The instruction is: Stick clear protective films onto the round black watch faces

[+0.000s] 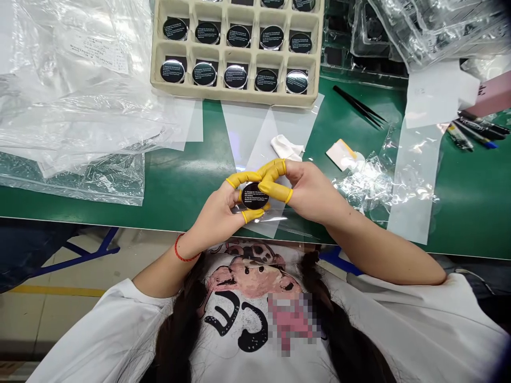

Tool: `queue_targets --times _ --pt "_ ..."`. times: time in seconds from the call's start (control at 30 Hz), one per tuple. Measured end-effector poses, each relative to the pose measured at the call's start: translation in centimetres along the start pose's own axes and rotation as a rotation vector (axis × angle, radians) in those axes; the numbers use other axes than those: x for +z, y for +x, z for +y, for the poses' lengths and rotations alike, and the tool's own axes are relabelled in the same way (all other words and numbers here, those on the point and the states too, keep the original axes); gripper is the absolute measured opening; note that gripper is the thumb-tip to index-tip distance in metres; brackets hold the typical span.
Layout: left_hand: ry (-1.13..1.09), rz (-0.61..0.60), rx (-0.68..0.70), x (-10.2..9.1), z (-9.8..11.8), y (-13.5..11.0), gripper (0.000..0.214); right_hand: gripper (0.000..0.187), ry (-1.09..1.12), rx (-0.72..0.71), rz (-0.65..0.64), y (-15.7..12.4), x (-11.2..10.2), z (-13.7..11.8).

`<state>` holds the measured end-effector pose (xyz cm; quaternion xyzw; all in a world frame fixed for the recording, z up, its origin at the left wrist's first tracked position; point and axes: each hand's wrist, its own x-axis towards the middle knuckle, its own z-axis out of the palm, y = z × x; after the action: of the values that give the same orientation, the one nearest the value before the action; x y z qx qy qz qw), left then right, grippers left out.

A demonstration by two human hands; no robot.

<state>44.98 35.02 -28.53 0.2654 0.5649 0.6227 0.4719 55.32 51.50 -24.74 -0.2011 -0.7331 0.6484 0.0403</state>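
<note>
A round black watch face (254,198) with white printed text is held just above the front edge of the green table, its printed side up. My left hand (217,213) grips it by the rim, with yellow finger cots on the fingertips. From the upper right, my right hand (307,189), also in yellow finger cots, pinches at its edge; the fingers hide part of the rim. Clear sheets (261,154) lie beneath both hands. Just beyond them sits a crumpled white cloth (286,147). A cream compartment tray (235,99) holds several similar watch faces at the back.
Clear plastic bags (80,106) cover the left side. Black tweezers (359,106), a small white-and-orange pad (340,154) and a heap of clear round films (367,183) lie to the right. Farther right are a white strip (415,181), pens (475,130) and stacked clear trays (431,32).
</note>
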Motion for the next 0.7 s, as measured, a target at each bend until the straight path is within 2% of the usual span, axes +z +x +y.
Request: queue_targets --times 0.7 --pt "-0.020 -0.014 -0.021 0.08 0.24 0.07 0.052 0.024 -0.013 -0.046 -0.016 0.14 -0.12 0.36"
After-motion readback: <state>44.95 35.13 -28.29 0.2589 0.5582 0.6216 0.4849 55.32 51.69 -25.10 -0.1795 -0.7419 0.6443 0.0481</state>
